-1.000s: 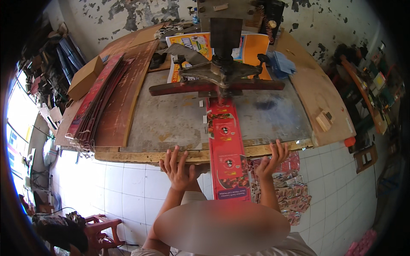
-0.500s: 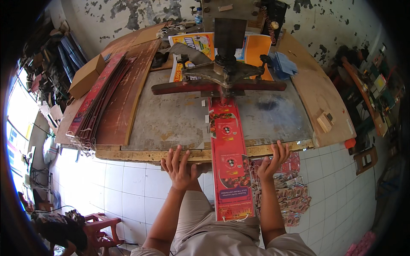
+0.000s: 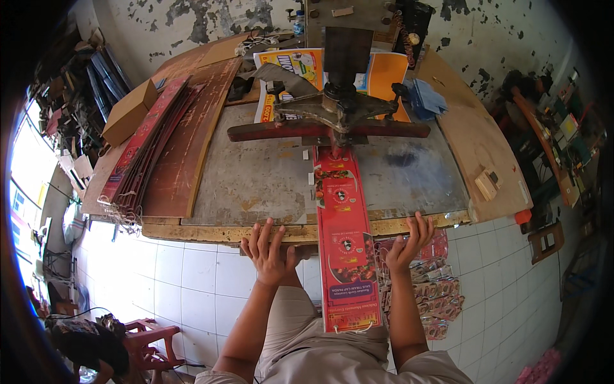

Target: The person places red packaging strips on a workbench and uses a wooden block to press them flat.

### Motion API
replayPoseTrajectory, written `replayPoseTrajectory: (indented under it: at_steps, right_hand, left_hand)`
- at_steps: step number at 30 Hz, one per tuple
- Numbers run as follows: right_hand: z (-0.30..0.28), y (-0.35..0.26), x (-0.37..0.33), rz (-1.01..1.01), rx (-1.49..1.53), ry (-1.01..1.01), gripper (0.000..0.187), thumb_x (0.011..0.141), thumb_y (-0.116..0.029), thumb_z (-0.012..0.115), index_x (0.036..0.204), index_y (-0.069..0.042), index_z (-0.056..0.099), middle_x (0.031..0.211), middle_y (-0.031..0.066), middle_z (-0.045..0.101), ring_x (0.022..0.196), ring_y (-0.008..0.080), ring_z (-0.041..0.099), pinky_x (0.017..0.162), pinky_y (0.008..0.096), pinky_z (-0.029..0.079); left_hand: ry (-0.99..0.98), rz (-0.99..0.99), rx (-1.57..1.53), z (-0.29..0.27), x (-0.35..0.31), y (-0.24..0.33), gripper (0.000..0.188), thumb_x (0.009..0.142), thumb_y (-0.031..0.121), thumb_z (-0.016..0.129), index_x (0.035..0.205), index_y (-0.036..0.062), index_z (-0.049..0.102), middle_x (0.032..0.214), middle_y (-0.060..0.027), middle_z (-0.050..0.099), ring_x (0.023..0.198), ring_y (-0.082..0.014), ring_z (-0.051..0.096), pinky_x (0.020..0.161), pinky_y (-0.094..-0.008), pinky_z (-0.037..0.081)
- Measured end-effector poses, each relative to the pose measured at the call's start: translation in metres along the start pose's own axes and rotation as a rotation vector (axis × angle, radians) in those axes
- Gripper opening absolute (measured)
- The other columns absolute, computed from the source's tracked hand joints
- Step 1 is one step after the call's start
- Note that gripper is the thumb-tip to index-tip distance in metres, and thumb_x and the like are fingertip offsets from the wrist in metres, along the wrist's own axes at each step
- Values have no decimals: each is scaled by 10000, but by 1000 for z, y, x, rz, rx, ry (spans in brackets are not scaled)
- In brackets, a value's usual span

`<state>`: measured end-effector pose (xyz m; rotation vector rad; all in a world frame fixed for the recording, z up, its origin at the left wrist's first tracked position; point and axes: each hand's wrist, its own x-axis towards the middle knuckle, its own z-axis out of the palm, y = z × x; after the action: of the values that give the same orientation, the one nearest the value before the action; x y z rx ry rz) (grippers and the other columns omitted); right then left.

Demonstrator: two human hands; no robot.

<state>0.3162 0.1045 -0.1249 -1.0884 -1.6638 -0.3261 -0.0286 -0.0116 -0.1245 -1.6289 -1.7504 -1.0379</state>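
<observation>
Red strip (image 3: 344,221): printed, laid flat on desk (image 3: 249,173), far end at press head (image 3: 337,115), near end hung past front edge.
L hand (image 3: 268,259): fingers splayed at desk edge, nothing gripped.
R hand (image 3: 406,248): likewise released, just beside strip; edge contact w/ either hand can't be confirmed.
Press step: strip apparently set in place, approx. centred.
Next at press: strip to be kept straight, fingers clear of head.

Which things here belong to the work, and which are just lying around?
Seemingly in use:
long red printed strip
dark metal press
grey table with wooden edge

Apparently lying about:
brown cardboard box
pale wooden block
small plastic bottle
</observation>
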Motion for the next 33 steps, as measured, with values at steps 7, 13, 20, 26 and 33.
replayPoseTrajectory:
  at_steps: [7,13,20,26,33]
  right_hand:
    - [-6,-4,2,43,51,-39,485,1199,-417,468,1541,-94,589,1675,138,531,1650,441,343,1352,711,138]
    - [-50,-48,26,138,235,-279,462,1128,-387,614,1488,-101,659,1642,95,603,1633,396,426,1352,699,176]
    - [-90,-91,86,94,519,-713,529,1072,-373,705,1510,-77,694,1704,121,569,1632,382,463,1363,664,225]
    - [-89,-101,95,12,410,-858,595,1038,-402,756,1541,-91,687,1745,138,520,1665,388,409,1364,665,233]
    - [-86,-108,99,-80,246,-875,680,1044,-445,760,1576,-35,653,1755,130,512,1672,390,388,1374,648,218]
  left_hand:
    - [-6,0,-21,-2,1,1,510,1026,416,692,1465,162,749,1667,-115,611,1626,-367,426,1398,-570,91]
    - [-48,-33,-62,-10,6,6,516,1020,381,695,1479,148,722,1680,-125,593,1629,-389,417,1384,-582,114]
    - [-229,-8,-272,-52,40,37,482,1005,340,705,1449,154,733,1640,-75,634,1578,-346,503,1360,-566,185]
    - [-428,71,-537,-71,68,55,478,1074,418,639,1452,138,726,1609,-52,657,1561,-312,524,1340,-576,240]
    - [-440,114,-452,-72,70,54,483,1055,401,689,1456,134,721,1615,-56,646,1549,-316,530,1355,-615,236]
